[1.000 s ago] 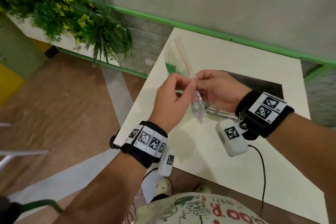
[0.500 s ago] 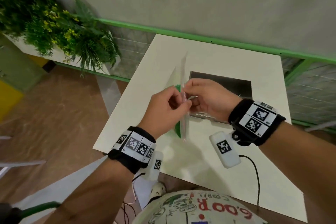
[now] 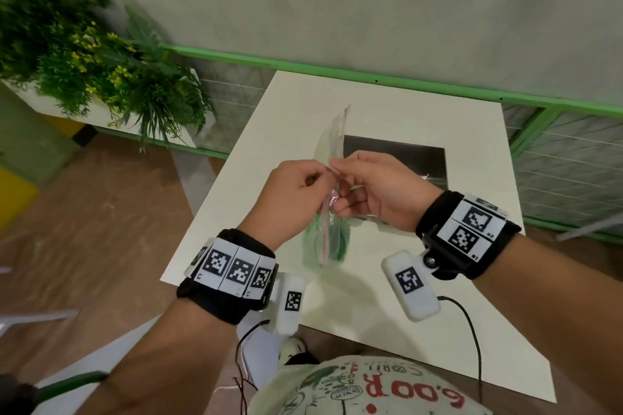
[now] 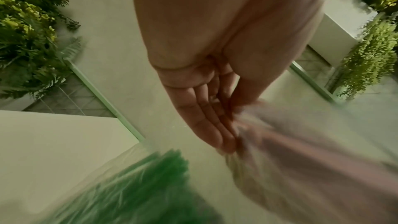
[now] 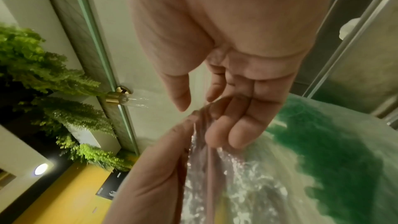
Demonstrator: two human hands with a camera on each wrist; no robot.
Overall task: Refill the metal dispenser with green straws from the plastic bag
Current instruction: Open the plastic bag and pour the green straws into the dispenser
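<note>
I hold a clear plastic bag (image 3: 332,135) with a red zip strip above the white table. Green straws (image 3: 325,239) fill its lower end, which hangs towards me. My left hand (image 3: 303,185) and right hand (image 3: 357,182) pinch the bag's middle from either side, fingertips almost meeting. The dark metal dispenser (image 3: 394,158) lies on the table behind my right hand, partly hidden. In the left wrist view, the left fingers (image 4: 211,125) press on the blurred bag (image 4: 280,159) beside the straws (image 4: 140,185). The right wrist view has the right fingers (image 5: 237,122) curled on the plastic (image 5: 226,176).
The white table (image 3: 438,104) stands against a green rail (image 3: 371,77) and a grey wall. A planter of green foliage (image 3: 101,71) is at the left over a brown floor. Cables hang from both wrist cameras near the table's front edge.
The bag has turned over between my hands: the straw-filled end, up and to the left a second ago, now hangs below them. Both hands kept their pinch.
</note>
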